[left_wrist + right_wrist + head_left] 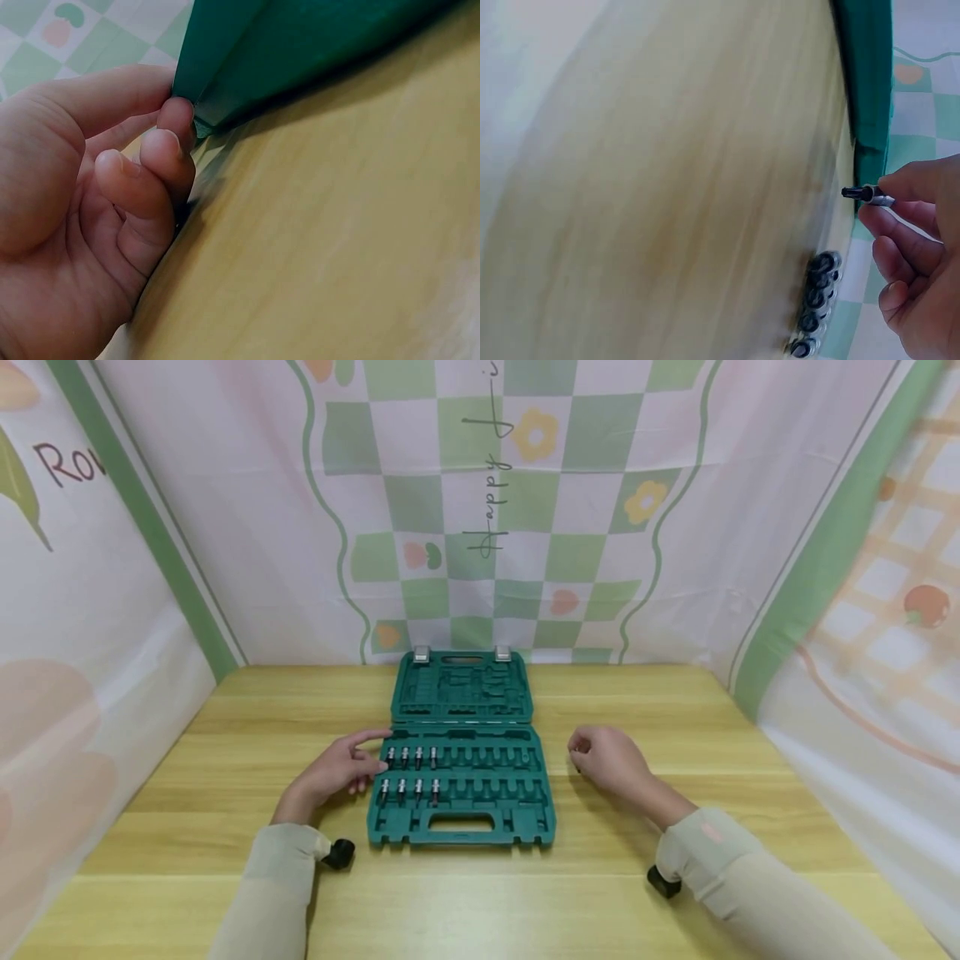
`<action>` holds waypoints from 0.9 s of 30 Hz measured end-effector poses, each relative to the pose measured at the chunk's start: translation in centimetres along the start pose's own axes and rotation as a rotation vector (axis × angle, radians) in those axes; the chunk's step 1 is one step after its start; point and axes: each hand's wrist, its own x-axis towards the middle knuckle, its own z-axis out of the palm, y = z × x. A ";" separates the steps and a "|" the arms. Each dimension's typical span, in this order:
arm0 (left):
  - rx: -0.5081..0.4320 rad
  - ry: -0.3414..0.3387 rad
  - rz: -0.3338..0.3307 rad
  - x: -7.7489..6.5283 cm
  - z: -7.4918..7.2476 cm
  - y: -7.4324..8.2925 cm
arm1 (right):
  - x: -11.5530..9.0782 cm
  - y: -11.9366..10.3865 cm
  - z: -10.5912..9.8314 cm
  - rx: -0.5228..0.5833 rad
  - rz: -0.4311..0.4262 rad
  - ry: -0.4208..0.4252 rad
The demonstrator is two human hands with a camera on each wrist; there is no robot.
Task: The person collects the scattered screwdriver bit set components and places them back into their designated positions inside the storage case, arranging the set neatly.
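Note:
A green tool case [461, 837] lies unfolded on the wooden table, its molded lid [461, 689] toward the back. Several silver-and-black bit sockets [418, 757] sit in two rows in the left half of its tray; the right-half slots hold none. My left hand [341, 768] rests at the case's left edge, index finger stretched toward the hinge, fingertips [176, 116] against the green side wall. To the right of the case, my right hand [611, 762] pinches one bit socket [866, 193] between thumb and index finger, black tip pointing away from the fingers.
In the right wrist view, a row of several more sockets [814, 307] is on the table near the right hand; the head view hides them behind it. Bare wooden table [465, 910] surrounds the case. Printed cloth [465, 485] hangs behind and at both sides.

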 end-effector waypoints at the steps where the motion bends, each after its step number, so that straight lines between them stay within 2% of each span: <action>1: -0.001 0.000 0.000 0.0 0.0 0.0 | 0.1 -0.1 0.0 0.019 0.003 0.003; 10: 0.000 0.001 0.002 0.1 0.0 -0.1 | 0.7 -1.3 0.5 0.156 0.011 0.045; 21: -0.003 -0.001 0.001 0.0 0.0 -0.1 | 1.1 -2.9 1.1 0.300 0.039 0.038; 27: -0.003 0.000 0.002 0.0 -0.1 -0.1 | 1.3 -3.7 1.3 0.321 0.055 0.048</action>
